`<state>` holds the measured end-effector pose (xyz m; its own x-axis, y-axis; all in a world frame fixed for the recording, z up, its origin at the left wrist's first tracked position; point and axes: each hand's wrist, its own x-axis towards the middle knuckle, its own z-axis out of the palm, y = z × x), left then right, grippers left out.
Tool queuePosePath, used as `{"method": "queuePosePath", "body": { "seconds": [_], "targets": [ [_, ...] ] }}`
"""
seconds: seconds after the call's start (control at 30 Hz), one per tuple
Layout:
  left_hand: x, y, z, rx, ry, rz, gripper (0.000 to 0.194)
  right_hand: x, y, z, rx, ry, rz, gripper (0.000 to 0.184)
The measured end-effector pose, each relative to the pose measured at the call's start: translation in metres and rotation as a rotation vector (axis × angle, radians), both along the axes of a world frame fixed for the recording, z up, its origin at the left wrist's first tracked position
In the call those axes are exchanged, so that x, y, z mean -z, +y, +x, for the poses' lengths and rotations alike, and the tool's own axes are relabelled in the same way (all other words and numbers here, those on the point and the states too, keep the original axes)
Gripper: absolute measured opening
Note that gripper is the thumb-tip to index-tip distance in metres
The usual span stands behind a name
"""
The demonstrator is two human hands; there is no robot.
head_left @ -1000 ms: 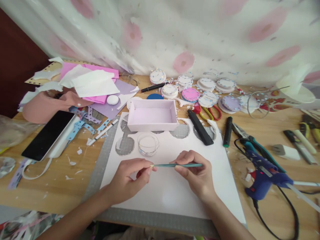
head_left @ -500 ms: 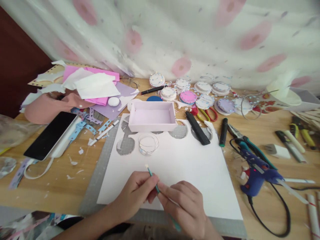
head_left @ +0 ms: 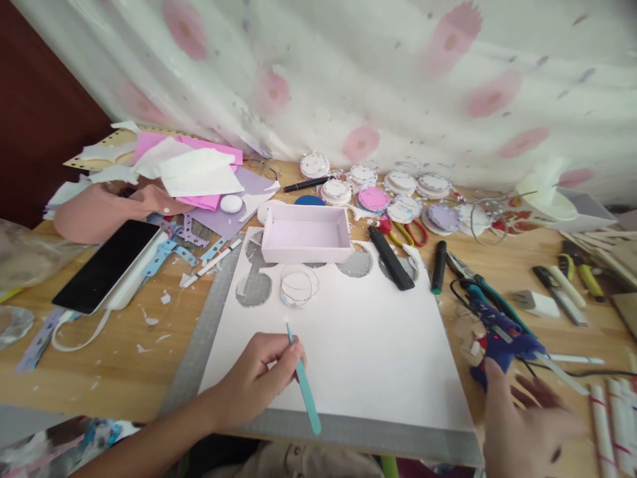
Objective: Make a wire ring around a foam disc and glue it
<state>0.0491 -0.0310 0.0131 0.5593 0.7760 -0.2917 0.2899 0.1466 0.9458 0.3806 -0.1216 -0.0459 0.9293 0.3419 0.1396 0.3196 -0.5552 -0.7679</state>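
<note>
The left hand (head_left: 259, 372) pinches a thin teal stick (head_left: 302, 380) between thumb and fingers, its pale tip pointing away from the person, over the near part of a white sheet (head_left: 358, 345) that lies on a grey cutting mat (head_left: 199, 345). The right hand (head_left: 527, 425), blurred, is spread wide with nothing in it near the surface's near right edge, its fingertips just beside the blue glue gun (head_left: 502, 335). Toward the sheet's far edge stand a clear round dish (head_left: 298, 285) and a lilac open box (head_left: 306, 234).
</note>
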Motion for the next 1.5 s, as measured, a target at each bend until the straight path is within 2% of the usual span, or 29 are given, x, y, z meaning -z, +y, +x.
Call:
{"method": "queuePosePath", "body": {
  "seconds": [0.1,0.2,0.3,0.4,0.47,0.57,0.6,0.67,0.77,0.9,1.03,1.37,1.5],
  "targets": [
    [0.0,0.001,0.0,0.049,0.035,0.071,0.043,-0.001,0.011,0.01,-0.146,0.123,-0.238,0.038],
    [0.002,0.006,-0.001,0.082,0.038,0.123,0.042,-0.004,0.018,0.011,-0.163,0.02,-0.319,0.027],
    [0.007,0.015,-0.001,0.111,0.019,0.155,0.041,-0.012,0.019,0.005,-0.136,0.0,-0.281,0.026],
    [0.014,0.026,0.001,0.148,0.019,0.184,0.041,-0.027,0.021,-0.007,-0.037,-0.031,-0.272,0.034],
    [0.02,0.032,0.004,0.185,0.023,0.2,0.04,-0.038,0.027,-0.021,-0.016,0.021,-0.227,0.039],
    [0.029,0.04,0.009,0.239,0.015,0.21,0.04,-0.048,0.044,-0.05,-0.115,0.108,-0.066,0.038],
    [0.032,0.042,0.009,0.252,0.011,0.217,0.04,-0.049,0.05,-0.061,-0.207,0.115,-0.028,0.036],
    [0.036,0.043,0.01,0.271,0.007,0.24,0.04,-0.047,0.063,-0.082,-0.397,0.088,0.041,0.031],
    [0.038,0.044,0.009,0.285,0.007,0.281,0.041,-0.037,0.076,-0.104,-0.626,0.121,0.051,0.032],
    [0.037,0.044,0.009,0.296,-0.008,0.319,0.04,-0.021,0.078,-0.113,-0.767,0.154,0.022,0.03],
    [0.038,0.045,0.009,0.304,-0.021,0.327,0.04,-0.013,0.074,-0.111,-0.815,0.234,0.034,0.01],
    [0.04,0.046,0.004,0.339,-0.027,0.304,0.04,-0.015,0.075,-0.112,-0.765,0.221,0.039,0.024],
    [0.041,0.046,0.005,0.333,-0.032,0.309,0.04,-0.014,0.074,-0.111,-0.759,0.203,0.035,0.024]
  ]
}}
